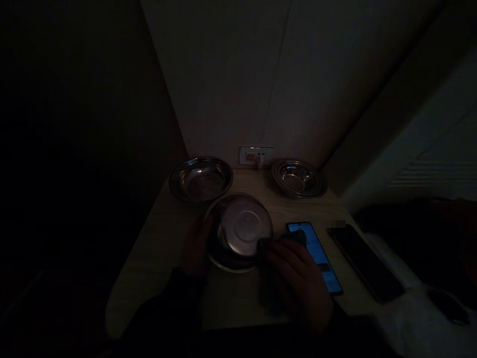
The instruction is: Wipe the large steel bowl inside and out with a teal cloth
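In dim light, a shiny metal bowl (244, 226) is tilted over the table with its underside facing me. My left hand (197, 243) grips its left rim, the thumb lying on the metal. At the bowl's lower right, my right hand (298, 278) is closed on a dark cloth (274, 293) and presses part of it against the bowl. The cloth hangs below those fingers, and its exact outline is lost in shadow.
A wide metal bowl (201, 180) stands at the back left, several nested metal bowls (298, 179) at the back right. A lit phone (324, 263) and a dark phone (367, 261) lie on the wooden table (149, 263). A wall socket (256, 156) holds a plug.
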{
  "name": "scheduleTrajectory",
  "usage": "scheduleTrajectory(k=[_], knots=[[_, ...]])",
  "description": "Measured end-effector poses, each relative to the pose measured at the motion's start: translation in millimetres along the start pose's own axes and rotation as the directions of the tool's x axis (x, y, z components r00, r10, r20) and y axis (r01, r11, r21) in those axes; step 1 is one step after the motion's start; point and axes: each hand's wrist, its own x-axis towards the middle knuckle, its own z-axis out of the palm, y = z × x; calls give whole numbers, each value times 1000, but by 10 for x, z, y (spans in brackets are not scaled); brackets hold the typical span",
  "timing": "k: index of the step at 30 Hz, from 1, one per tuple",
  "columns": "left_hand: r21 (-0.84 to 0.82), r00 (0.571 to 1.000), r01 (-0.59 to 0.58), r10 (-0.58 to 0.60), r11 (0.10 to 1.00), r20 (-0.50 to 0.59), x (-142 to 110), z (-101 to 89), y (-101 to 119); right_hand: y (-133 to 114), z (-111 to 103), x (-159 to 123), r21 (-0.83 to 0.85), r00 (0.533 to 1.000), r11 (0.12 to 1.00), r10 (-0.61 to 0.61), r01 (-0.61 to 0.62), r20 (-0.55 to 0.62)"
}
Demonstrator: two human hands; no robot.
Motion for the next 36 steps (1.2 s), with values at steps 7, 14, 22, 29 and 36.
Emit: scheduleTrajectory(k=[7,14,22,29,36], knots=[[146,1000,27,-27,989,0,-44,-19,89,-195,-93,46,9,992,995,-100,100,74],[198,999,-12,6,980,31,-32,-21,75,-469,144,400,112,996,990,-89,86,22],[129,999,-10,4,992,44,-33,-34,20,-435,6,205,119,988,983,-146,140,48],[189,999,-30,23,982,39,-20,-49,40,-499,224,416,130,985,978,-170,165,32],[126,998,-7,0,992,57,-36,-32,33,-467,60,245,147,984,977,-168,157,65]])
